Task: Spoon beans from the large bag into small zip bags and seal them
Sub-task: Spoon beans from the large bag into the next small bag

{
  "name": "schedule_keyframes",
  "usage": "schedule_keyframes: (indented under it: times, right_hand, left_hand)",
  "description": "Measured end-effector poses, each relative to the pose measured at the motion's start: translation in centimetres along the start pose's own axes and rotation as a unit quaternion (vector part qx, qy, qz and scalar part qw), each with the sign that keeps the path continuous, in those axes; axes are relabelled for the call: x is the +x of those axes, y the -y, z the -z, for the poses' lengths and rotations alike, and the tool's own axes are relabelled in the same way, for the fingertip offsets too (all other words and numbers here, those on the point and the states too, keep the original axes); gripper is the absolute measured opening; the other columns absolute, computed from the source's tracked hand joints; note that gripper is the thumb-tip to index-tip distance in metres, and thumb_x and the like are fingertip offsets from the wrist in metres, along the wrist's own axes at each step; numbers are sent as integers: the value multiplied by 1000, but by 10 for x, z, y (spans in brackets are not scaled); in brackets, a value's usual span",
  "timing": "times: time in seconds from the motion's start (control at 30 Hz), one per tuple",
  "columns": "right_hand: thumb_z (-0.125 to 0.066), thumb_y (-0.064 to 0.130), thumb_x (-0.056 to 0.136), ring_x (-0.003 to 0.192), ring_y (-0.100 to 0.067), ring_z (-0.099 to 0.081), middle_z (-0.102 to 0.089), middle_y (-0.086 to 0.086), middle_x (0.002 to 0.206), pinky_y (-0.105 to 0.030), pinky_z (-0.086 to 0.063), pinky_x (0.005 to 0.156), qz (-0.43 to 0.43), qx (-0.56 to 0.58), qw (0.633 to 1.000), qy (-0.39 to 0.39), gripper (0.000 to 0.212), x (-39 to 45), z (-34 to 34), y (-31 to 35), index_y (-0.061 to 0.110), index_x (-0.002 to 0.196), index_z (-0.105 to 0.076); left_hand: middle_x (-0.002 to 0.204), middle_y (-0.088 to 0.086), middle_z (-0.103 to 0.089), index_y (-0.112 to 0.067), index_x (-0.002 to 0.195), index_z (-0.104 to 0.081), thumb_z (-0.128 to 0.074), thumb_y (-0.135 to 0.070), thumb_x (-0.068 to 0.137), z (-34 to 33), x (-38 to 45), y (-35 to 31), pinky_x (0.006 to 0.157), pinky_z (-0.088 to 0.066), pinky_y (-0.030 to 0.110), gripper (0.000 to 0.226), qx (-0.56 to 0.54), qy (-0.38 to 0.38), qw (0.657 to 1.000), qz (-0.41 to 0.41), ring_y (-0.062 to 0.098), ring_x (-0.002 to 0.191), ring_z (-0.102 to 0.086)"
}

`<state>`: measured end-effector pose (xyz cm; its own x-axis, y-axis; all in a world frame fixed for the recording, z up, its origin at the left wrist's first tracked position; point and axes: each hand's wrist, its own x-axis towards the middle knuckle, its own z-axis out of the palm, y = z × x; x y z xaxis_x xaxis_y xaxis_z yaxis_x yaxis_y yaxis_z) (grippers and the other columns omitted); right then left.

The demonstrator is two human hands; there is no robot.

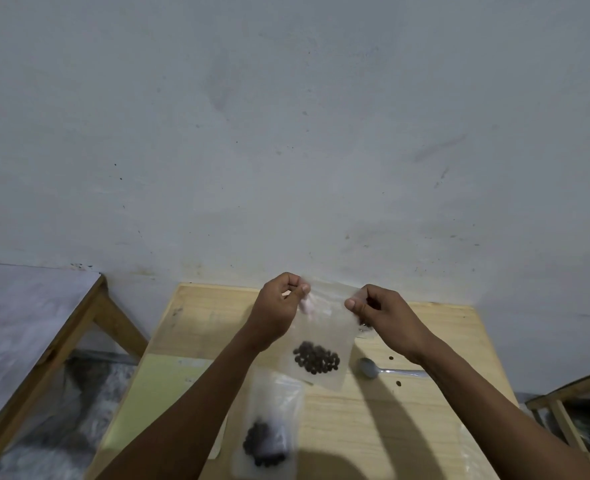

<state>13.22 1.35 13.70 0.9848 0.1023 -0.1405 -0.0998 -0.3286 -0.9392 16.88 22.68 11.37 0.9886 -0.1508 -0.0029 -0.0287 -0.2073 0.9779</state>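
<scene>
A small clear zip bag point(324, 327) hangs upright above the wooden table point(373, 427), with dark beans point(317, 357) pooled at its bottom. My left hand point(281, 308) pinches the bag's top left corner. My right hand point(378, 311) pinches its top right corner. A second small bag point(269, 420) with beans lies flat on the table near the front, under my left forearm. A grey spoon point(369, 368) rests on the table to the right, its handle running under my right forearm. The large bag is mostly hidden behind my right hand.
A pale green sheet point(155, 393) covers the table's left part. Two loose beans point(398, 383) lie near the spoon. A wooden-framed bench point(44, 358) stands to the left, another wooden frame point(563, 403) at the right edge. A grey wall rises right behind the table.
</scene>
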Motion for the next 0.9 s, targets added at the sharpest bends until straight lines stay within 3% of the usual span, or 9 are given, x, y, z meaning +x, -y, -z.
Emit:
schedule_keyframes:
  times: [0.17,0.33,0.43,0.47,0.57,0.7,0.77,0.83,0.9]
  right_hand:
    - [-65,21,94,66,-13,-55,-58,2,65,-29,-46,70,-69,120,990,-14,28,-6,-22,-4,10,72,-50]
    - [-63,29,96,63,-20,-62,-64,-2,70,-32,-49,61,-199,295,932,-72,20,-5,-42,-12,17,81,-55]
    - [-66,24,94,68,-22,-60,-66,-6,80,-35,-47,64,-226,317,916,-97,14,-6,-61,-24,13,98,-58]
    - [-67,18,92,72,-23,-61,-67,-8,87,-35,-49,65,-232,316,915,-97,21,-8,-69,-30,10,109,-57]
    - [-65,1,90,79,-22,-63,-65,-10,97,-33,-52,62,-254,246,934,-56,50,-21,-97,-46,19,134,-47]
    - [-63,-8,87,79,-24,-61,-61,-14,97,-36,-50,64,-269,113,956,36,90,-44,-128,-69,34,154,-19]
    - [-64,-10,84,74,-23,-57,-57,-15,96,-35,-49,61,-273,70,958,50,98,-52,-140,-83,30,156,-11]
    - [-66,-6,79,81,-25,-61,-57,-14,101,-37,-55,69,-268,18,962,53,103,-57,-150,-96,26,157,-8]
    - [-68,5,71,92,-30,-63,-57,-14,106,-44,-59,78,-261,-36,963,55,105,-61,-159,-104,24,156,-10]
  left_hand:
    - [82,3,-71,-17,95,-66,-62,-23,94,8,-14,10,77,-54,35,7,-54,-10,997,52,25,76,-72]
    - [93,-2,-69,-25,117,-58,-67,-23,90,25,-41,38,66,-52,19,29,65,66,993,69,11,82,-69]
    - [86,2,-65,-26,116,-59,-70,-18,87,33,-58,60,57,-51,20,32,80,50,991,96,9,70,-64]
    - [84,3,-65,-27,114,-60,-71,-17,86,35,-64,67,55,-50,19,32,76,36,990,110,8,66,-62]
    - [84,-1,-62,-27,117,-58,-72,-19,86,39,-86,84,55,-46,15,35,94,11,984,153,8,67,-60]
    - [95,-2,-59,-25,123,-52,-67,-23,91,43,-115,107,62,-42,11,36,179,43,964,193,11,80,-58]
    - [115,2,-58,-22,127,-54,-66,-27,92,45,-128,120,81,-46,17,38,235,61,950,199,14,99,-58]
    - [132,1,-49,-22,131,-54,-66,-30,90,46,-139,132,101,-43,27,42,271,73,938,203,18,119,-53]
    - [131,-4,-48,-20,132,-55,-65,-27,91,45,-146,137,105,-42,30,43,252,89,940,214,17,124,-50]
